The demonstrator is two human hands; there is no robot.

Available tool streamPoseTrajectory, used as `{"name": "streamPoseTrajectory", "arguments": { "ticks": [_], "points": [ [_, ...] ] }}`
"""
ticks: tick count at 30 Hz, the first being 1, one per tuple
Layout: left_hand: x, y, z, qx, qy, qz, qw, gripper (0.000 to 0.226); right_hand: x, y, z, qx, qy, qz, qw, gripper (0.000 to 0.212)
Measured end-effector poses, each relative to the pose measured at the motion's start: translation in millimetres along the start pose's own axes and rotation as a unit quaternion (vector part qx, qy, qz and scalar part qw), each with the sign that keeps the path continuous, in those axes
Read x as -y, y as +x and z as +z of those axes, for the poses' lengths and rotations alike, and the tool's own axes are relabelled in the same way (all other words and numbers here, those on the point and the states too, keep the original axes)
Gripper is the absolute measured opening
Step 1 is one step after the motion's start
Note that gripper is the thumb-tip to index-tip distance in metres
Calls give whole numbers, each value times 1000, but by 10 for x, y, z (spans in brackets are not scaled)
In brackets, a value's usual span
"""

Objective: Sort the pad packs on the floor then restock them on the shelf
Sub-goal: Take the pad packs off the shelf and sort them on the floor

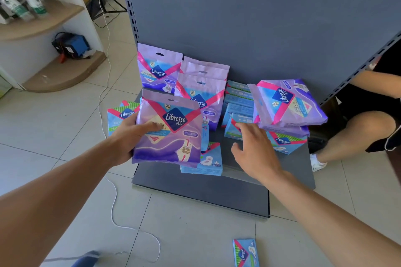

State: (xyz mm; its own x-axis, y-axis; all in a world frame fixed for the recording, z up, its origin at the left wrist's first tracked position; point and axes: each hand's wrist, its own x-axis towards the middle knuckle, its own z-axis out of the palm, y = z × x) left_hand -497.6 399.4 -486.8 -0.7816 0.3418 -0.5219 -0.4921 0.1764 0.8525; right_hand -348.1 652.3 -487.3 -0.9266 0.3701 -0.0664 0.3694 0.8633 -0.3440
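Note:
My left hand (pixel 128 136) grips a purple Libresse pad pack (pixel 171 136) by its left edge, held above the grey shelf base (pixel 217 193). My right hand (pixel 253 149) hovers open, fingers spread, over small blue packs (pixel 235 128) on the shelf. Three purple packs (pixel 160 69) stand upright against the back panel. Two more purple packs (pixel 288 104) lie stacked flat at the right, on top of a blue pack (pixel 284 143). A blue pack (pixel 211 160) lies under the held one. One blue pack (pixel 246 252) lies on the floor tiles near me.
Another person's leg (pixel 355 134) and arm are at the right beside the shelf. A white cable (pixel 112 201) runs across the floor at the left. A blue-green pack (pixel 121 117) stands left of the shelf base. A wooden corner shelf (pixel 43 21) holds bottles.

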Motion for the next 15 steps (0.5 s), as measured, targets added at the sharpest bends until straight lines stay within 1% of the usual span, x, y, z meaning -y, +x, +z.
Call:
{"name": "streamPoseTrajectory", "arguments": {
  "ticks": [4, 6, 8, 10, 13, 15],
  "points": [
    [-98, 126, -171, 16, -4, -1, 1000, 53, 208, 290, 124, 8, 42, 15, 999, 47],
    [-160, 196, -272, 26, -4, -2, 1000, 59, 308, 452, 209, 17, 72, 20, 997, 40],
    [-248, 278, -373, 32, -9, 1, 999, 59, 397, 640, 313, 34, 98, 38, 994, 33],
    [-339, 366, -454, 34, -24, 10, 999, 55, 446, 826, 442, 60, 142, 97, 983, 30],
    [-470, 550, -553, 40, -33, 11, 999, 49, 459, 1134, 644, 62, 224, 194, 953, 28],
    [-517, 675, -604, 50, -25, 6, 998, 49, 439, 1308, 745, 50, 247, 241, 937, 37]
  ]
}}
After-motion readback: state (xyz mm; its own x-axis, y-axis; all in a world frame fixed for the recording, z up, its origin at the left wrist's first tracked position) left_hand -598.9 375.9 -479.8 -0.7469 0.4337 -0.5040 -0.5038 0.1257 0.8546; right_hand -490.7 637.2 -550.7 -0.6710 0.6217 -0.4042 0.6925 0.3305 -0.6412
